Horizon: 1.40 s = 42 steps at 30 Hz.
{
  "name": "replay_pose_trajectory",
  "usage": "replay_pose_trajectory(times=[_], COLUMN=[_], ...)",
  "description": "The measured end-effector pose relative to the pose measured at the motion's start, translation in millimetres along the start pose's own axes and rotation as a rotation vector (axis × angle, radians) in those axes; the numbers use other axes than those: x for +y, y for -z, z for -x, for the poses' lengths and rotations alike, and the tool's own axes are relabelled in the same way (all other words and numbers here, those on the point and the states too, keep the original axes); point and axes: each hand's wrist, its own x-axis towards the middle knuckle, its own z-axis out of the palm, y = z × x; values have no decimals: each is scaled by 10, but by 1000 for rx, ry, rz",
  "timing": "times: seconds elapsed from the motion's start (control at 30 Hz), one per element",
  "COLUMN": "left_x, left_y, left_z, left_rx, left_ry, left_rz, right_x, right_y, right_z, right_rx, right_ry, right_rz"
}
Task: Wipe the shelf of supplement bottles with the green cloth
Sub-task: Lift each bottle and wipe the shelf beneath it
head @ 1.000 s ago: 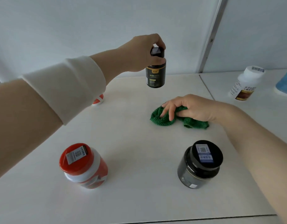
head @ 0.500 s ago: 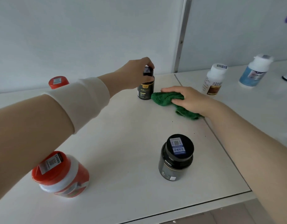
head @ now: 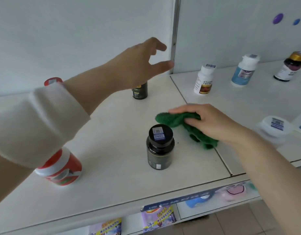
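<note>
Right hand (head: 212, 123) gripping green cloth (head: 185, 126) near shelf (head: 112, 150) middle; left hand (head: 139, 65) spread wide, empty, above small black bottle (head: 139, 91) near back edge.

Green cloth (head: 188, 128), off-white shelf (head: 112, 175), black bottle (head: 160, 148) with blue-and-white sticker, red-and-white jar (head: 61, 168) at the front left edge, white sleeve (head: 36, 119), possibly pale-blue bottle (head: 244, 70) toward the back right.

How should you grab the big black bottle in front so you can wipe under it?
Probably from above, fingers round the wide black lid of the black bottle. It stands upright with free space all round, and the left hand is open and empty.
</note>
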Motion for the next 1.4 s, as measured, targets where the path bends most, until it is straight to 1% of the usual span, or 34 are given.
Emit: replay_pose_trajectory(times=[0.03,0.07,0.1,0.17,0.23,0.3,0.4,0.53,0.67,0.77,0.8,0.87,0.93,0.97,1.03,1.07,1.13,1.27,1.33,1.4], left_x=[115,215,298,414,441,446,481,532,588,613,617,611,593,586,561,542,494,456,481,508], left_y=[23,8,-36,-198,-398,-546,-624,-390,-127,-144,-165,-200,-210,-205,-190,-185,-192,-286,-370,-472], left_z=[190,404,621,999,1216,1315,1375,1436,1529,1587,1596,1600,1604,1603,1600,1597,1595,1582,1549,1498], left_rx=[-19,-42,-65,-102,-92,-26,141,354,460,443,424,392,383,383,380,379,383,383,365,336], left_ry=[-22,-32,-23,51,135,204,266,291,293,300,298,297,301,301,295,290,285,271,264,256], left_rz=[56,102,127,135,144,179,197,264,269,284,280,260,260,263,254,244,217,246,264,268], right_x=[19,39,66,149,224,227,162,-7,-212,-285,-294,-283,-236,-217,-185,-181,-229,-427,-462,-450], right_y=[12,13,1,-56,-95,-115,-189,-367,-560,-562,-514,-395,-291,-261,-301,-372,-579,-945,-943,-813], right_z=[-109,-213,-302,-404,-426,-364,-71,651,1310,1521,1516,1385,1115,961,714,651,671,1164,1407,1559], right_rx=[118,198,223,155,98,75,16,-30,1,-30,3,164,298,327,298,274,259,118,58,61], right_ry=[-15,-26,-33,-43,-35,-19,-2,121,213,165,132,85,36,-10,-97,-109,-54,176,183,106], right_rz=[0,19,40,91,166,177,138,133,99,-50,-113,-156,-58,5,104,150,186,66,-46,-182])
